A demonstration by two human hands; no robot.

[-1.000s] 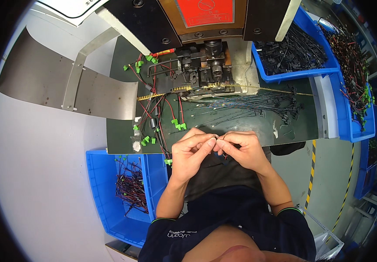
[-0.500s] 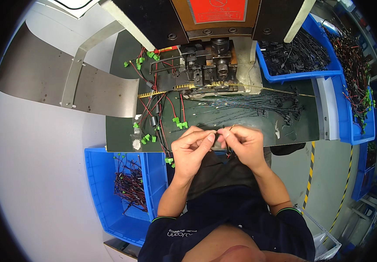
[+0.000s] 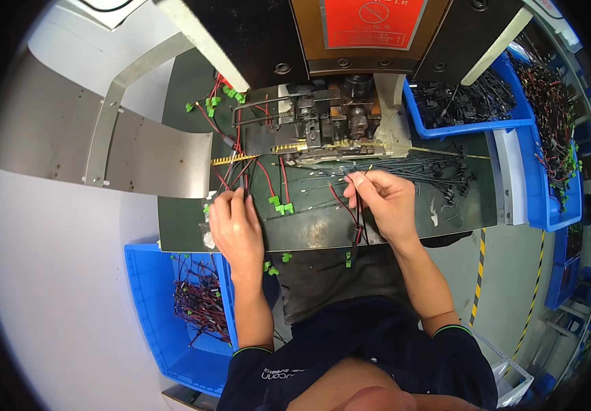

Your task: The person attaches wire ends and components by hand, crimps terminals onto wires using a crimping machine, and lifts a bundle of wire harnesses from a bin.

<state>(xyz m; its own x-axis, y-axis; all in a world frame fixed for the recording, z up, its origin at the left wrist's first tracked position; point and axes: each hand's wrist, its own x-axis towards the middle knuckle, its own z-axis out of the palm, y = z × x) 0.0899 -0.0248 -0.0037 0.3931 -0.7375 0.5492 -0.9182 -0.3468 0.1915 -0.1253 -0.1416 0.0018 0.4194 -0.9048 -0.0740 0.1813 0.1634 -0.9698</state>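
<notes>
My right hand point(image 3: 386, 202), above the front half of the green table, pinches the upper ends of a red-and-black wire harness point(image 3: 358, 218). The harness hangs down with a dark cylinder on it and a green connector point(image 3: 348, 259) at the bottom, past the table's front edge. To the left, my left hand point(image 3: 236, 222) lies over similar wire harnesses point(image 3: 268, 177), its bent fingers closed around some wires. Its fingertips are partly hidden. Behind both hands stands a press point(image 3: 323, 116) with a gold terminal strip point(image 3: 230, 159) running into it.
Black cables point(image 3: 412, 168) lie right of the press. Blue bins point(image 3: 477, 126) of cables stand at the right, and another blue bin point(image 3: 146, 308) of harnesses sits below the table at left. A curved metal sheet point(image 3: 165, 161) borders the table's left side.
My hands have come apart. The left one has moved left and forward to the harnesses on the table; the right one has gone slightly forward, still holding a harness.
</notes>
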